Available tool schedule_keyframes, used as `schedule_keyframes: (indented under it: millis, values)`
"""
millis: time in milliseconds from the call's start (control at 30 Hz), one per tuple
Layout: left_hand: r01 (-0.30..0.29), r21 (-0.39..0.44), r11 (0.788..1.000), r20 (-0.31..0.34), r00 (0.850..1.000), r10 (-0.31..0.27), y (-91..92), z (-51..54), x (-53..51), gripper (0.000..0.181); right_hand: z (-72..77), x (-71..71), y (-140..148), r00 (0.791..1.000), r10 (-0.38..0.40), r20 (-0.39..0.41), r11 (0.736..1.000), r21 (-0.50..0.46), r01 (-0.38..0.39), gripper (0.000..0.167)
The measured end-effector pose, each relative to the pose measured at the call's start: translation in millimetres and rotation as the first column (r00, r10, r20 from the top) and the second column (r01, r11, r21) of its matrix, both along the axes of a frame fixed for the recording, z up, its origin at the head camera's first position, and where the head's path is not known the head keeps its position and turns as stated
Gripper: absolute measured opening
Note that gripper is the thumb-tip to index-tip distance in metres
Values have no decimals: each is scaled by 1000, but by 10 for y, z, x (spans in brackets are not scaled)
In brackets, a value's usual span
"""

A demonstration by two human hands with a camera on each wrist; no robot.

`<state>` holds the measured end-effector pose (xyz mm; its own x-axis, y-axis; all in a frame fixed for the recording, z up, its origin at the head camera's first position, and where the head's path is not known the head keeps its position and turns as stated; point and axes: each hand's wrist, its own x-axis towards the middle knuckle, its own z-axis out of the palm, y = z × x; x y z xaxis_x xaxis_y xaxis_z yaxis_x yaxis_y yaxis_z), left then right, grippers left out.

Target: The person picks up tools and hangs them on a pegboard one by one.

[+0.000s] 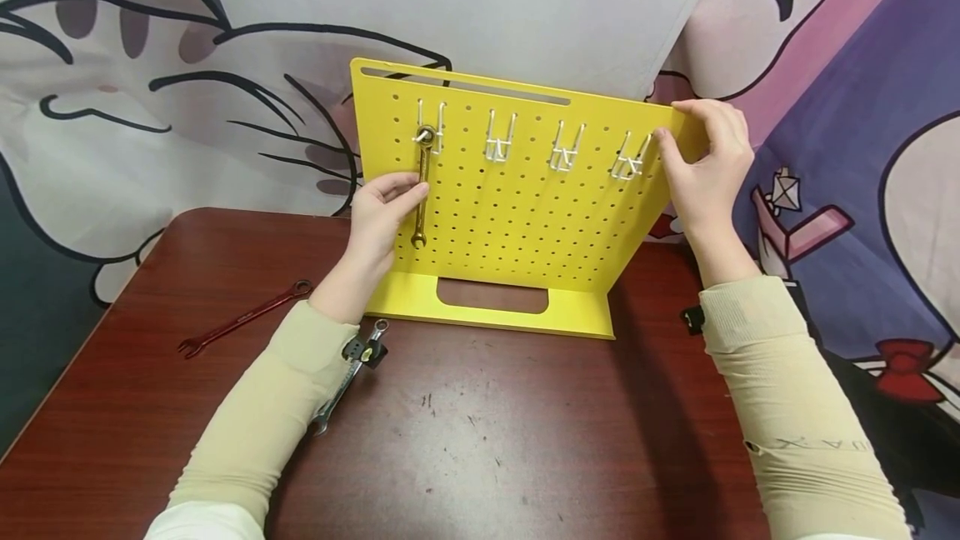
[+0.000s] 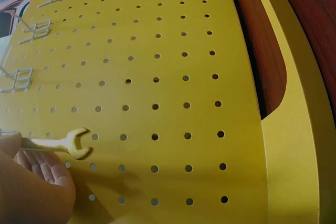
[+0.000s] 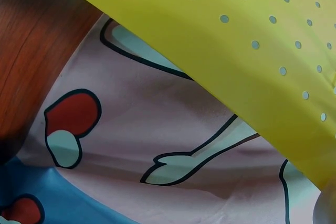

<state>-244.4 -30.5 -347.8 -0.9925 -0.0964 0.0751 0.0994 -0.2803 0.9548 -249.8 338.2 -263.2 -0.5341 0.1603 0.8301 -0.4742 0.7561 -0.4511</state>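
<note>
Your left hand (image 1: pixel 381 211) pinches the gold combination wrench (image 1: pixel 423 163) between thumb and fingers partway along the shank, in front of the yellow pegboard (image 1: pixel 525 227); the wrench hangs nearly vertical, ring end up, forked end down. The ring is at the leftmost white wire hook (image 1: pixel 440 127), and white wire shows at its opening; it appears threaded on the prong, though how far cannot be told. Gripping below the ring probably leaves you a clear sight of that meeting point, as the left wrist view shows the forked end projecting free of your fingers. Your right hand (image 1: pixel 711 157) grasps the board's upper right corner, thumb on the front face, other fingers at the edge; judged purpose: bracing the panel against the push from the left. The board stands on its yellow foot (image 1: pixel 581 311) flat on the brown table (image 1: pixel 487 423). Three more hooks (image 1: pixel 498 148) to the right carry nothing. The red combination wrench (image 1: pixel 251 319) lies well left of the board, and the silver combination wrench (image 1: pixel 341 394) lies partly hidden by your left forearm, both presumably set aside within left-hand reach.
</note>
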Motion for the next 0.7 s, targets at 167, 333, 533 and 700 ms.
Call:
schedule_keyframes:
  millis: [167, 333, 533, 700]
  values:
    - [-35, -8, 999, -20, 999, 35, 32, -7, -12, 15, -6, 4, 0, 1000, 5, -3, 1000, -6, -5, 32]
    - [-49, -44, 998, -47, 998, 47, 35, -15, -12, 23, -1, -4, 4, 1000, 6, -6, 1000, -6, -6, 32]
    - [-38, -83, 996, -64, 997, 33, -34, -42, 1, 31, -7, -11, 17, 1000, 8, -13, 1000, 2, -8, 33]
    - [-19, -101, 995, -59, 998, 13, -168, -95, 55, 30, -14, -15, 18, 1000, 8, -13, 1000, 6, -8, 33]
